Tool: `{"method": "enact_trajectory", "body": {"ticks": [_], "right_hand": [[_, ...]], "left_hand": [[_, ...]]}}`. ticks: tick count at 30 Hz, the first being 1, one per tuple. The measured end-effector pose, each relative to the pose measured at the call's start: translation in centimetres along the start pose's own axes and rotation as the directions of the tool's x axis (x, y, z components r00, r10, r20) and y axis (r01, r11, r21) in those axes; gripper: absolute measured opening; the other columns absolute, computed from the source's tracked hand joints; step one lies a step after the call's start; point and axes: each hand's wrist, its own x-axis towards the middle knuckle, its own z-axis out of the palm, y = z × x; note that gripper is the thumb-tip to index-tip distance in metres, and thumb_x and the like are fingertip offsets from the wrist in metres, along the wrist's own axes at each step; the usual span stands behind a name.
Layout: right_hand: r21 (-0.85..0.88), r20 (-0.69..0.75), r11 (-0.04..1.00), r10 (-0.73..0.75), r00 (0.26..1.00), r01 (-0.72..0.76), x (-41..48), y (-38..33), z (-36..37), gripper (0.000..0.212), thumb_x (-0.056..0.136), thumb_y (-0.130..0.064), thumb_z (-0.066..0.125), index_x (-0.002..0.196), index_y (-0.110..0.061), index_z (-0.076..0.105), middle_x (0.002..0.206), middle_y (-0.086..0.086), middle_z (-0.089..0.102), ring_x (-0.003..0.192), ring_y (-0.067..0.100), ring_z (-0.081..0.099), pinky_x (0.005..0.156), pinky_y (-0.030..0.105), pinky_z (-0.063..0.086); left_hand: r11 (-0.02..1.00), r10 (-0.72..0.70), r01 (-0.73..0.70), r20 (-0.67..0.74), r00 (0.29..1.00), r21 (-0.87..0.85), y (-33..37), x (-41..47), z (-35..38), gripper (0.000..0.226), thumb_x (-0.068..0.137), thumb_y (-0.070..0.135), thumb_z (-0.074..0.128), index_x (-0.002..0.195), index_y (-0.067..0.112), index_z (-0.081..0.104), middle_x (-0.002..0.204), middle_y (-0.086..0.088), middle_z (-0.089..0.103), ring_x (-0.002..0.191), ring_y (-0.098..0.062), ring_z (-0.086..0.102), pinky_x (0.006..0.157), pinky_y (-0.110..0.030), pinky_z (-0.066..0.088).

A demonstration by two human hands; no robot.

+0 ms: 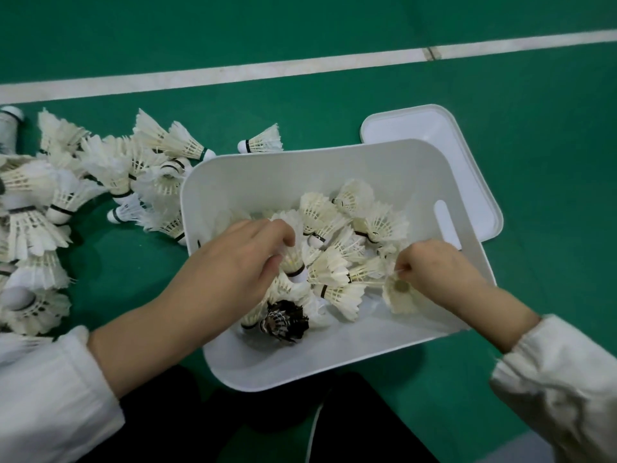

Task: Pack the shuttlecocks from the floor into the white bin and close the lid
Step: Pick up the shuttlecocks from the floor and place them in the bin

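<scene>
The white bin stands open on the green floor and holds several white shuttlecocks and one dark-feathered one. Inside the bin, my left hand grips a white shuttlecock by its feathers, cork end toward me. At the bin's right side, my right hand pinches the feathers of another white shuttlecock. A heap of white shuttlecocks lies on the floor left of the bin. The white lid lies flat behind the bin, partly hidden by it.
A white court line crosses the green floor beyond the bin. A shuttlecock tube end lies at the far left edge. One shuttlecock lies apart, just behind the bin's far rim. My dark-clothed legs are right in front of the bin.
</scene>
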Motion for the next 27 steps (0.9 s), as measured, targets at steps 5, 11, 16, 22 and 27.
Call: {"method": "enact_trajectory", "body": {"ticks": [5,11,16,22,27], "right_hand": [[-0.147,0.036,0.989,-0.022,0.999,0.027,0.9,-0.4,2.3,0.03,0.085,-0.002,0.049,0.107,-0.013,0.067,0.104,0.011,0.065,0.097,0.032,0.063,0.082,0.038,0.053],[-0.23,0.081,0.972,-0.025,0.996,0.044,0.7,-0.8,1.6,0.029,0.086,0.005,0.043,0.106,-0.004,0.062,0.108,0.015,0.062,0.102,0.031,0.061,0.081,0.034,0.049],[-0.241,0.124,0.97,-0.013,0.992,0.042,0.2,-1.1,0.4,0.026,0.088,0.001,0.04,0.107,-0.004,0.058,0.112,0.014,0.061,0.103,0.03,0.06,0.084,0.033,0.047],[0.258,-0.287,0.899,-0.278,0.917,0.353,-3.3,-4.9,-4.4,0.028,0.09,-0.021,0.056,0.117,-0.025,0.059,0.12,-0.009,0.051,0.088,0.015,0.062,0.08,0.033,0.049],[0.25,-0.285,0.829,-0.431,0.856,0.501,-4.0,-8.7,-3.6,0.033,0.089,-0.028,0.058,0.118,-0.019,0.047,0.136,-0.009,0.036,0.088,0.018,0.061,0.076,0.039,0.051]], "left_hand": [[0.997,-0.064,0.064,0.02,0.998,-0.037,0.1,-0.3,-0.2,0.03,0.089,0.021,0.054,0.112,0.032,0.037,0.095,0.004,0.061,0.089,-0.014,0.057,0.073,-0.036,0.049],[0.997,0.068,-0.069,0.03,0.997,0.029,-0.9,-0.1,0.3,0.015,0.086,0.031,0.046,0.091,0.021,0.056,0.084,0.008,0.06,0.081,-0.006,0.047,0.069,-0.023,0.037],[0.994,0.104,-0.105,0.034,0.994,0.029,-0.6,-0.2,0.3,0.019,0.086,0.035,0.042,0.085,0.024,0.057,0.086,0.011,0.055,0.083,-0.011,0.05,0.064,-0.031,0.049],[0.99,0.137,-0.137,0.033,0.99,0.017,-0.4,0.1,-0.4,0.021,0.085,0.034,0.043,0.085,0.023,0.06,0.086,0.011,0.055,0.084,-0.008,0.047,0.067,-0.024,0.045],[0.977,0.211,-0.211,0.057,0.976,-0.009,-0.2,0.1,-1.0,0.017,0.086,0.027,0.046,0.084,0.018,0.06,0.084,0.007,0.055,0.082,-0.009,0.046,0.072,-0.018,0.036]]}}
